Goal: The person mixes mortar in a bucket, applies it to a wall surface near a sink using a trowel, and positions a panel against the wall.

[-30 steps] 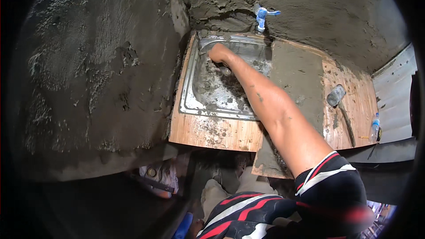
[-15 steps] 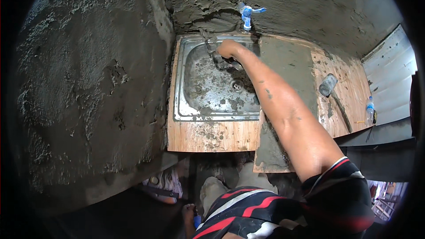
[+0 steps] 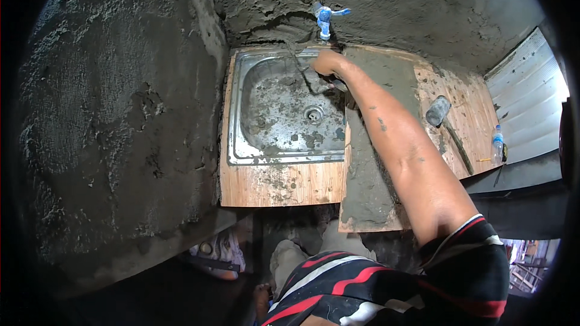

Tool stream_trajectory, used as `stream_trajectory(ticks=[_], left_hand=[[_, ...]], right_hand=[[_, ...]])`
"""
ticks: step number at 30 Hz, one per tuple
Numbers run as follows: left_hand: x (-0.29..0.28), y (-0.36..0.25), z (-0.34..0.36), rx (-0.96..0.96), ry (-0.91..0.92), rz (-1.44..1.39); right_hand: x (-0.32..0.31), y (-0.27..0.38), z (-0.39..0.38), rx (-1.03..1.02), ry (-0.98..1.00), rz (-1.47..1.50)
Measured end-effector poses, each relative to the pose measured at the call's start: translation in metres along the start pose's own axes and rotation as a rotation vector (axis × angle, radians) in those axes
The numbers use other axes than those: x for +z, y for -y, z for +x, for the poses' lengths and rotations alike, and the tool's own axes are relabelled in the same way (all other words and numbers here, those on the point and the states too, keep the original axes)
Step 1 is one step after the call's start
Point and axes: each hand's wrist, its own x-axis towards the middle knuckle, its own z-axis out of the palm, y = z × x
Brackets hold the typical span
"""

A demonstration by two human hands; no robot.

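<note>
My right hand (image 3: 328, 62) is closed around a thin, mortar-coated tool (image 3: 302, 71), seemingly a trowel seen edge-on, at the back right of a steel sink (image 3: 240, 154). Wet grey mortar smears and lumps cover much of the basin around the drain (image 3: 313, 114). Just beyond the hand, a blue-and-white tap (image 3: 324, 21) sticks out of the mortared wall. At the lower edge, a dim patch of skin left of my shirt may be my left hand or a foot; its fingers cannot be made out.
Wet mortar coats the left wall (image 3: 121, 121) and the back wall (image 3: 399, 12). On the right, a mallet (image 3: 440, 111) lies on the wooden top (image 3: 483, 121), with a plastic bottle (image 3: 497, 146) by its edge. A mortar-covered board (image 3: 368, 205) extends toward me.
My right hand and the tool have shifted toward the sink's right side, turning the tool more edge-on. The whole view has moved slightly.
</note>
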Motion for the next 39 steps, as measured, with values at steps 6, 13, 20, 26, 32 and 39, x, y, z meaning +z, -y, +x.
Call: stream_trajectory(ticks=[6,13,20,26,32,39], left_hand=[[0.009,-0.012,-0.008,-0.105,-0.058,-0.054],[-0.003,-0.063,-0.015,-0.067,0.292,0.447],[0.069,-0.440,-0.166,0.587,0.409,0.389],[0.190,-0.681,-0.020,1.361,-0.044,0.573],[0.250,-0.787,0.065,1.290,-0.270,0.873],[0.265,-0.816,0.100,1.180,-0.296,0.935]], right_hand=[[0.009,-0.018,-0.002,-0.020,-0.019,-0.036],[-0.029,-0.012,-0.047,0.226,-0.047,0.292],[-0.033,-0.043,-0.075,0.311,-0.093,0.343],[-0.039,-0.037,-0.085,0.297,-0.050,0.324],[-0.035,-0.044,-0.093,0.310,-0.072,0.364],[-0.023,-0.051,-0.088,0.316,-0.083,0.422]])
